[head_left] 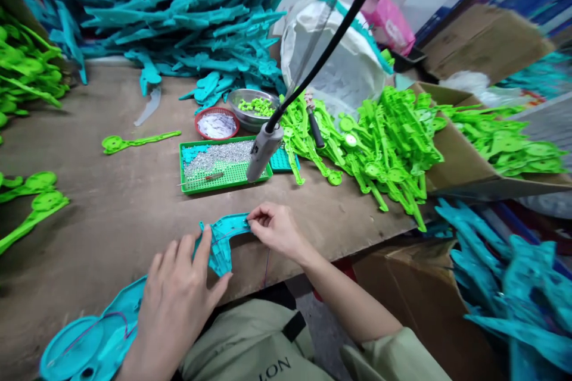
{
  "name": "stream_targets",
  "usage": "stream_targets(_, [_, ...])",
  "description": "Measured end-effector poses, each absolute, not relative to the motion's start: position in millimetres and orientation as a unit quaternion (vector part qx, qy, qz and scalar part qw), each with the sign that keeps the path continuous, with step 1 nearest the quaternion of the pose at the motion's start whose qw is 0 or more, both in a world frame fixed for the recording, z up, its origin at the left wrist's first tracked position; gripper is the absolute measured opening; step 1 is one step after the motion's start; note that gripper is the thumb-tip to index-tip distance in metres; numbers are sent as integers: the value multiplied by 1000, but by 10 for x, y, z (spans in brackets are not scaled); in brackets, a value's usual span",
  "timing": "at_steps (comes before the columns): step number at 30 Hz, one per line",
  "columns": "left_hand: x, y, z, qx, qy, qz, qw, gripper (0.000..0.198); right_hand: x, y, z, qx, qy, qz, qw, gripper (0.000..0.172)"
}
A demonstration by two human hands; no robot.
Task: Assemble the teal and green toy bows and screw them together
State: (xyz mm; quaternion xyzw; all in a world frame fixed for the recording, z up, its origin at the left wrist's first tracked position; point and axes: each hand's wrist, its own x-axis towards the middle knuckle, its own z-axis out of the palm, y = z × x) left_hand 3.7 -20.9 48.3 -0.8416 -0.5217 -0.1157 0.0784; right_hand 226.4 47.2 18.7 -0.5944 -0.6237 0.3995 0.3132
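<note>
Plastic shell (220,256): teal, long, hollow inner face up. Lies aslant on the brown table (134,190), near its front edge. Near end, at lower left: broad, with a round, shallow recess. Middle: covered from view. Far end: narrower, ribbed inside, a short stub angled toward the front edge. Thin purple wire (117,314): slack, bent across the broad end; a similar thin line shows inside the ribbed end.

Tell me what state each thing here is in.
Teal part: hollow side up.
Left grip: holding the part.
Right grip: touching the part's end.
Green tray: holding silvery pieces.
Steel bowl: holding lime pieces.
Red basket: holding pale pieces.
Cardboard box: open, heaped with green parts.
White sack: open.
</note>
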Motion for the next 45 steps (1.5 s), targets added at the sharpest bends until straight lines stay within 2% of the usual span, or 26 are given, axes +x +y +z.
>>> stream_targets(3, [26,-202,475,-840,-522,-115,94,55,2487,802,256,-603,-660,321,312,16])
stream_targets(6, [51,-215,494,-832,-533,-116,101,52,2746,1339,320,-668,-676,139,278,26])
stream_targets(9, [70,-228,496,-823,-549,-107,98,51,2869,1795,298,-672,-692,109,240,26])
stream_targets(17, [94,-240,558,-819,-560,-105,76,56,2789,2123,98,-689,-695,104,178,19])
stream_targets(19, [111,-244,592,-817,-565,-97,71,57,2805,2079,102,-699,-684,102,184,19])
stream_targets(21, [119,-247,611,-817,-565,-92,70,59,2818,1914,130,-705,-661,114,231,17])
stream_targets(23, [119,-247,616,-817,-566,-88,69,60,2794,1611,175,-690,-629,177,312,14])
stream_targets(25, [120,-245,616,-816,-568,-84,67,58,2705,1230,225,-643,-594,313,367,13])
stream_targets(28, [129,-242,623,-814,-572,-77,64,58,2479,749,282,-585,-531,494,363,17])
stream_targets(31, [147,-250,641,-815,-570,-75,69,59,2273,563,290,-574,-491,552,354,17])
stream_targets(42, [100,-269,591,-821,-560,-89,73,55,2277,569,160,-571,-620,422,333,12])
stream_targets(45, [57,-264,530,-825,-549,-101,88,55,2535,950,138,-599,-656,286,359,17])
